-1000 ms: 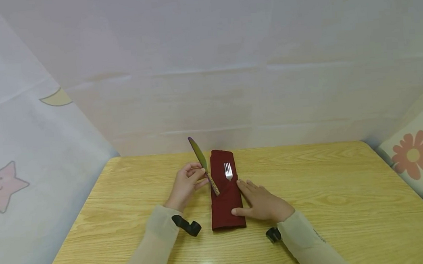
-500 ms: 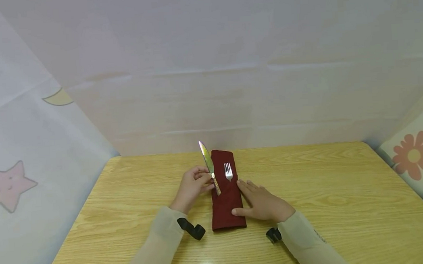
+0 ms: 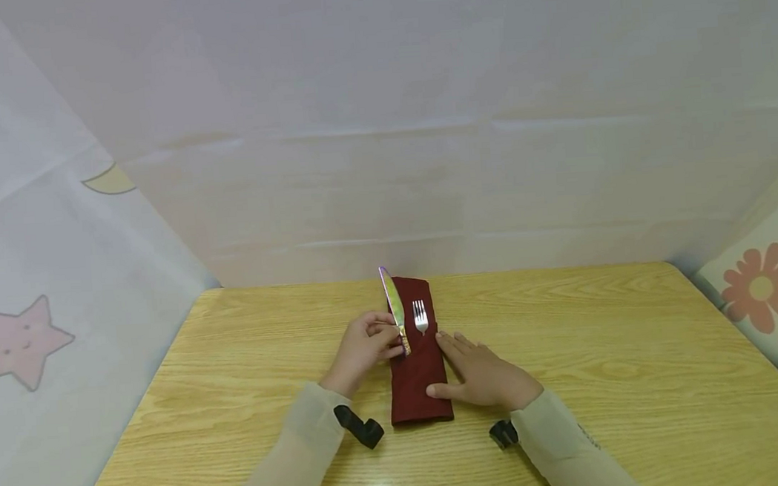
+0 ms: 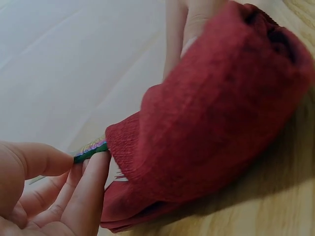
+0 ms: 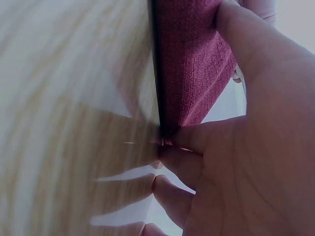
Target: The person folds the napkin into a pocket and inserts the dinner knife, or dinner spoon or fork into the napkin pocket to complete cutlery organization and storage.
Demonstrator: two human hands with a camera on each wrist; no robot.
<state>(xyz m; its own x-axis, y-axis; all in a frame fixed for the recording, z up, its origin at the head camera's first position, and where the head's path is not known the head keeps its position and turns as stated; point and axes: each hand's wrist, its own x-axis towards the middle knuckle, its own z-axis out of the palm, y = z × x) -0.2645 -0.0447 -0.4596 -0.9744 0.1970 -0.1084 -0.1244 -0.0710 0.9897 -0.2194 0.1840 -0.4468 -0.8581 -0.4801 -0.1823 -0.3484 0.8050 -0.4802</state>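
A dark red folded napkin [image 3: 419, 390] lies lengthwise on the table, with a slanted pocket across its front. From that pocket stick the silver tines of a fork [image 3: 420, 315]. My left hand [image 3: 361, 350] pinches a golden, iridescent table knife [image 3: 392, 296] between thumb and fingers, blade pointing away and handle end at the pocket's edge. In the left wrist view the patterned knife handle [image 4: 92, 150] reaches the napkin's fold. My right hand [image 3: 482, 375] rests along the napkin's right side, fingers straight and thumb on the cloth; in the right wrist view its fingertips [image 5: 170, 153] touch the tabletop.
The light wooden table [image 3: 610, 363] extends to both sides and ends at a pale wall sheet [image 3: 386, 198]. Black camera mounts [image 3: 360, 427] sit at both wrists. A pink star [image 3: 22, 343] and a red flower [image 3: 766, 287] are printed on the side walls.
My left hand has moved right and slightly nearer, bringing the knife over the napkin's left part and turning it more upright, with its handle at the pocket. The right hand, napkin and fork have stayed put.
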